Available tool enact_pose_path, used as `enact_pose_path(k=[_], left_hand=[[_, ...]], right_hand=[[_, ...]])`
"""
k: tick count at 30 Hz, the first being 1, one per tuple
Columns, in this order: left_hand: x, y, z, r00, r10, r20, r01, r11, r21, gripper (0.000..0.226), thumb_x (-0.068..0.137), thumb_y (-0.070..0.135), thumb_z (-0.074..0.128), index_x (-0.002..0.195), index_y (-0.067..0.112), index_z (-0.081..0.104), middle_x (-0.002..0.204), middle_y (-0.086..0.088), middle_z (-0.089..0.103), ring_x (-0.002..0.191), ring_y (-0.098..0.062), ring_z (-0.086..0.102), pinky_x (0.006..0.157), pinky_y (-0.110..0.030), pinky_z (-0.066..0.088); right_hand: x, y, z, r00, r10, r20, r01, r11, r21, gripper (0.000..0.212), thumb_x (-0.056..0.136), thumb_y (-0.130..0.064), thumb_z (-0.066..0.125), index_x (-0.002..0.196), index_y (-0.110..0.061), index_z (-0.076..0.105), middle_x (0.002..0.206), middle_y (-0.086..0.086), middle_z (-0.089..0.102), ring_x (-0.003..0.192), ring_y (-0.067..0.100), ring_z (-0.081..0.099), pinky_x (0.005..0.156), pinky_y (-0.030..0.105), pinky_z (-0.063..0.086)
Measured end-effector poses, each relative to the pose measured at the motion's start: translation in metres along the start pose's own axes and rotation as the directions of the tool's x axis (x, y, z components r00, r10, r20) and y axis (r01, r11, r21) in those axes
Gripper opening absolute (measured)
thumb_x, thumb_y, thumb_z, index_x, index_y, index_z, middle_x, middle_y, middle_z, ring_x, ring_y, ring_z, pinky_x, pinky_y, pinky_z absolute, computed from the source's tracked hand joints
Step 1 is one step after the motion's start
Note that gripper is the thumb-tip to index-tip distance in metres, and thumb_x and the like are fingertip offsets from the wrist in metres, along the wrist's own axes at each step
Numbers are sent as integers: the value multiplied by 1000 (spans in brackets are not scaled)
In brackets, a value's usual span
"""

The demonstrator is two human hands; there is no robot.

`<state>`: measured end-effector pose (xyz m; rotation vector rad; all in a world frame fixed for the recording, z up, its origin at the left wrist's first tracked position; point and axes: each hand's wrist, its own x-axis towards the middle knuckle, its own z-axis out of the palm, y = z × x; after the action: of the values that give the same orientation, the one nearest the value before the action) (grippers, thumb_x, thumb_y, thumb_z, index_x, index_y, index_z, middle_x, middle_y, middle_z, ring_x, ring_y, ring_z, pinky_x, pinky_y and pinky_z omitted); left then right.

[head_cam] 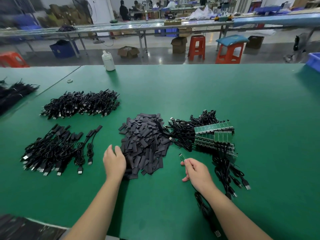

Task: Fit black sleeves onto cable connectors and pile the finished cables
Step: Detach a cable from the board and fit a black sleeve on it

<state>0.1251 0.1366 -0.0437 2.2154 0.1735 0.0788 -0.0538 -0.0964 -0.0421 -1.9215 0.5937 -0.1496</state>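
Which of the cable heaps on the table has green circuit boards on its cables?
The heap at the right, beside the pile of black sleeves. Both heaps at the left show only black cables, no green boards.

1. A white plastic bottle (108, 61) stands at the far edge of the green work table (225, 101).
2. A small roll of tape (69, 81) lies near the table seam.
3. A blue bin (314, 61) sits at the right edge.
4. Red plastic stools (196, 47) and open cardboard boxes (128, 52) line the aisle.
5. Seated workers (124, 11) occupy distant benches.
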Motion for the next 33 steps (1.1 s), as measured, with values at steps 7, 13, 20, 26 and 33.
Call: enact_pose_path(k=[7,13,20,26,33], left_hand=[[-43,9,22,974,130,187,-135,991,16,60,105,40,30,157,13,13,164,-7,7,151,-20,3,123,-41,4],[-43,14,15,952,244,183,-267,956,117,51,101,31,48,148,13,39,158,-11,23,147,-26,16,121,-44,16],[-44,19,1,943,251,219,-333,757,563,33,83,64,61,90,32,66,102,4,57,106,-21,50,89,-35,42],[-52,35,3,960,213,182,-255,933,254,17,87,37,69,73,28,62,95,1,60,97,-24,58,83,-39,52],[-82,58,-1,827,377,416,-346,926,-151,15,94,20,63,94,34,67,76,12,72,56,-6,63,56,-20,52]], right_hand=[[-3,-8,-2,999,-6,45,8,999,-33,25,105,-35,40,105,-34,65,57,-24,54,56,9,69,71,33,54],[-2,-5,-11,993,58,101,-65,996,67,29,104,-26,45,93,-22,71,74,-7,62,54,5,49,56,25,43],[-19,11,-17,987,106,117,-118,988,100,38,101,-31,53,72,-9,64,83,-20,72,44,-1,39,51,19,32],[-25,15,-23,971,138,193,-186,948,259,33,100,-35,56,97,-6,71,62,-2,43,50,11,29,49,24,28],[-18,8,-29,951,187,246,-283,851,443,17,97,-14,63,100,-19,79,69,-1,56,58,10,51,61,24,52]])
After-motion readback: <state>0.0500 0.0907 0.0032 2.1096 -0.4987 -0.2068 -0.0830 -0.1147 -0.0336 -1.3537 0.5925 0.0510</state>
